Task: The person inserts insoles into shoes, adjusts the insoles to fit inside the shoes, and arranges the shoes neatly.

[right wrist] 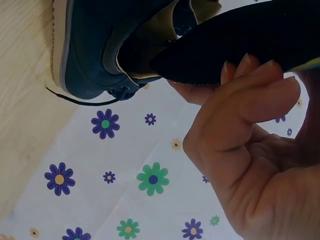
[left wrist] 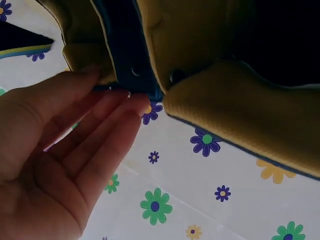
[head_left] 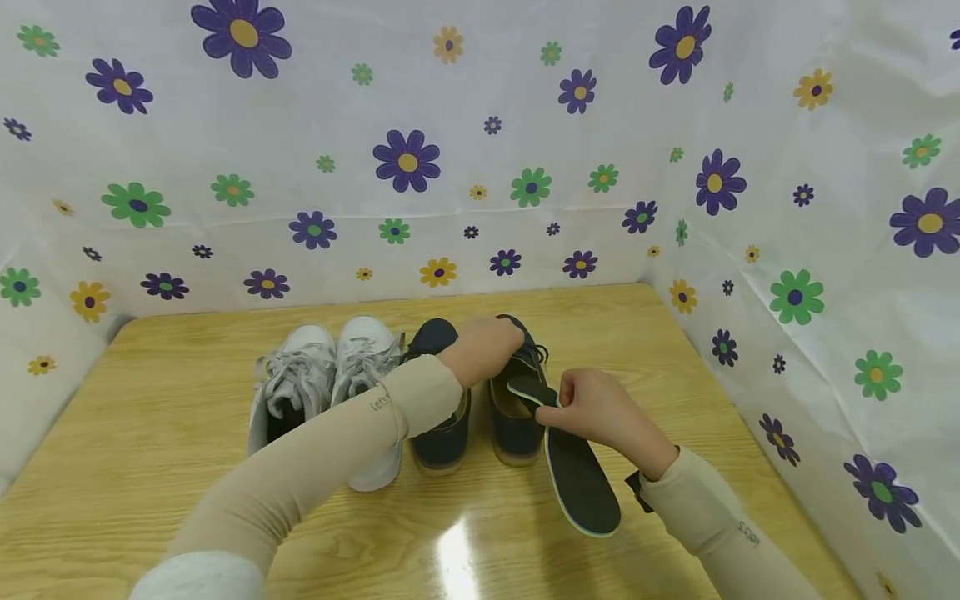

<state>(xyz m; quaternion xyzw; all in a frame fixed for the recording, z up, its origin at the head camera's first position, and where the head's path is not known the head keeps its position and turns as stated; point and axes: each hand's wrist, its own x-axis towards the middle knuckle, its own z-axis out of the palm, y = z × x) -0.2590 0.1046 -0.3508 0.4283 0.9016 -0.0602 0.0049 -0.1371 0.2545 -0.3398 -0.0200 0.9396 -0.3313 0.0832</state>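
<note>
Two dark navy lace-up shoes stand side by side on the table, toes toward the back. My left hand (head_left: pixel 483 348) reaches over the left dark shoe (head_left: pixel 441 450) to the right dark shoe (head_left: pixel 517 437). In the left wrist view, its thumb and fingers pinch the opened upper (left wrist: pixel 125 45) by the tongue. My right hand (head_left: pixel 600 406) pinches a black insole (head_left: pixel 581 483) with a pale bluish edge. One tip of the insole points into the right shoe's opening, while its broad end hangs toward me. The right wrist view shows that tip (right wrist: pixel 170 65) at the opening.
A pair of white lace-up sneakers (head_left: pixel 307 350) stands left of the dark shoes. Behind the wooden table (head_left: pixel 150 467) and along its right side hangs a white flower-printed sheet (head_left: pixel 465 92). A loose dark lace (right wrist: pixel 85 102) trails from the shoe.
</note>
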